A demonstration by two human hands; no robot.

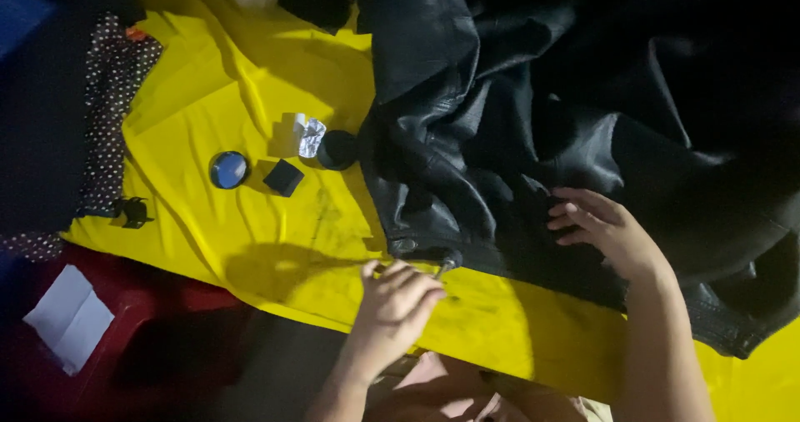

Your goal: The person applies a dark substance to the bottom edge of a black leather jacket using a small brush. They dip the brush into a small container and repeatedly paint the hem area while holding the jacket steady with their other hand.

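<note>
A black leather garment (517, 130) lies crumpled over a yellow cloth (250, 80). My right hand (596, 226) rests flat on the leather near its lower hem, fingers spread and pointing left. My left hand (396, 297) is at the hem's left corner, fingers curled around a small dark tool (448, 262) whose tip touches the garment's edge. A metal snap (404, 245) shows on the hem just left of the tool.
On the yellow cloth to the left sit a round blue tin (228, 169), a small black cube (283, 177), a crumpled foil piece (311, 137) and a round black lid (337, 149). A polka-dot fabric (112, 97) lies at far left. White paper (69, 316) lies on a red surface (167, 339).
</note>
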